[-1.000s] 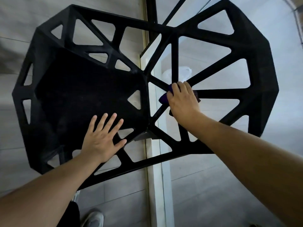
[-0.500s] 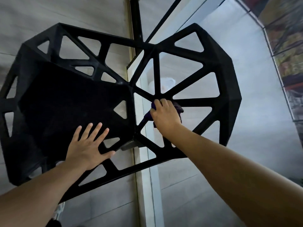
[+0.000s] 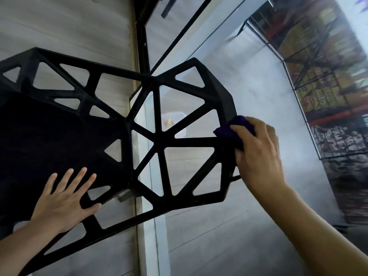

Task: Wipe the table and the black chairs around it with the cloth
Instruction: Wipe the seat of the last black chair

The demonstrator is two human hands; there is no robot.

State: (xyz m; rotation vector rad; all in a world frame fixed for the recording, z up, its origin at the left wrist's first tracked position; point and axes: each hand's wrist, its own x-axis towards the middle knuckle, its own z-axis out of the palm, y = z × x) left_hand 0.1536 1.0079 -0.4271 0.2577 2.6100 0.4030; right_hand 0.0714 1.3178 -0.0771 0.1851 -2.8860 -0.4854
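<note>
A black chair point(image 3: 59, 136) with triangular cut-outs fills the left and middle of the head view. Its seat is the solid dark panel on the left; its open-lattice backrest point(image 3: 179, 140) reaches to the right. My left hand point(image 3: 65, 198) rests flat on the front of the seat, fingers spread. My right hand point(image 3: 256, 152) grips a purple cloth point(image 3: 235, 126) and presses it on the backrest's outer right rim. Much of the cloth is hidden under the fingers.
A glass table edge point(image 3: 151, 216) with a white frame runs under the chair, and black table legs point(image 3: 143, 46) rise above it. A white bag point(image 3: 173, 122) shows through the backrest. Wire shelving point(image 3: 328, 96) with goods stands at the right. Grey floor tiles lie all round.
My right hand has slid the cloth from the hub of the backrest spokes out to the right rim. The view has swung right. My left hand has stayed on the seat.
</note>
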